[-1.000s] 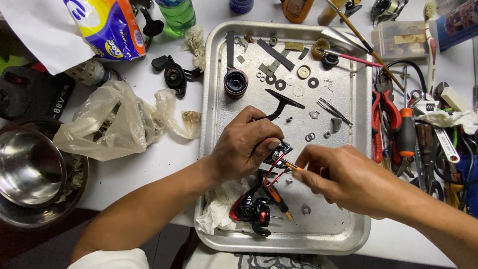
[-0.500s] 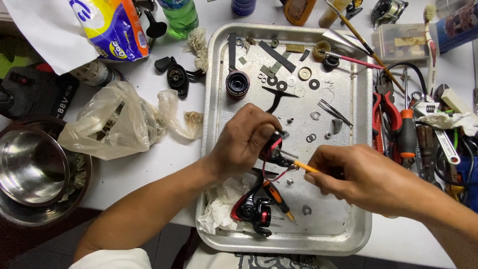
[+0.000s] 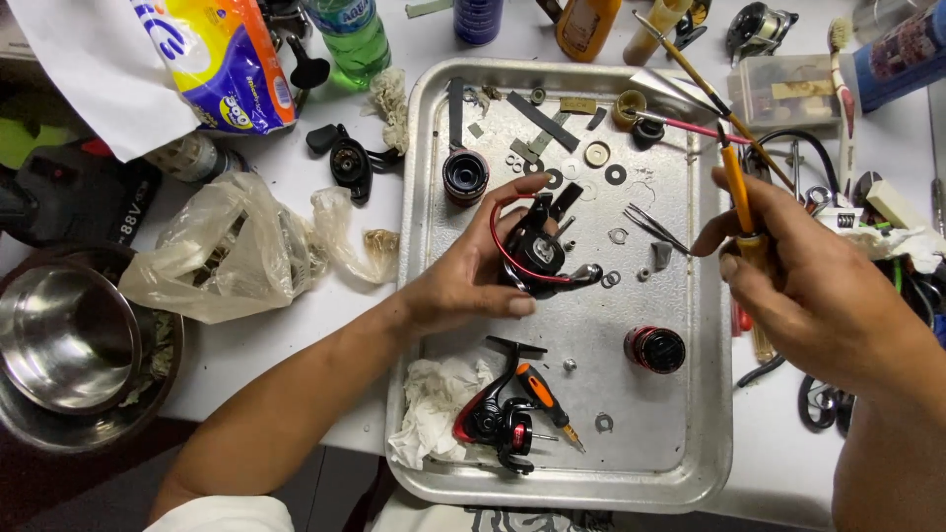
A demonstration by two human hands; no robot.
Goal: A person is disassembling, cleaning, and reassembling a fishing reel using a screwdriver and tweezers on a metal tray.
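My left hand grips a black fishing-reel rotor with a red wire bail over the middle of a metal tray. My right hand is raised to the right of it and holds an orange-handled screwdriver upright, clear of the rotor. On the tray lie a black and red reel body on a white rag, a small orange screwdriver, a red and black spool, a black spool and several washers and small parts.
Left of the tray are a clear plastic bag, a steel bowl and a black reel part. Bottles and a yellow package stand at the back. Pliers, brushes and tools crowd the right side.
My left hand has lifted the rotor up from the reel body and turned it. My right hand has pulled away to the right and raised its screwdriver. The red spool now lies uncovered on the tray.
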